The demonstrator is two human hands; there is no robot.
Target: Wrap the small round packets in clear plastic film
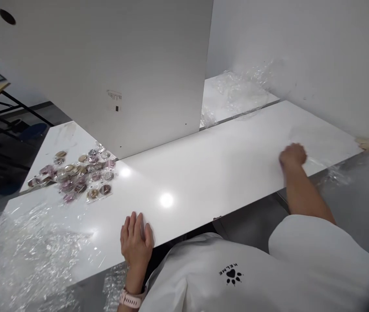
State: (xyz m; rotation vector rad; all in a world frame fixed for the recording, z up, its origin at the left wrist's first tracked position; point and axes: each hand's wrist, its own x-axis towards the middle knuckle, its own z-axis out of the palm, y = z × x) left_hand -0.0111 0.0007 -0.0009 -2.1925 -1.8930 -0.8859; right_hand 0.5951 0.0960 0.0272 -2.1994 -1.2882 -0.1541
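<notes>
Glossy white table (197, 169) beside a tall grey partition (151, 65), as I watch from a distance. Fingers of the left hand (136, 242) lie flat and slightly parted, thumb apart, at the table's near edge, left of its middle; those of the right hand (293, 155) are curled and blurred towards the table's right end, and I cannot tell whether they pinch anything. Farther out, wrapped packets (73, 173) are heaped at the far edge towards the left, clear film (31, 260) covers the near left corner, and loose film (335, 175) lies by the near edge at the right. I judge the step in hand to be right-hand work on the table's surface, the left palm bracing; the next move, in my judgement, calls for a steady left palm and light right-hand contact, avoiding the loose film.
</notes>
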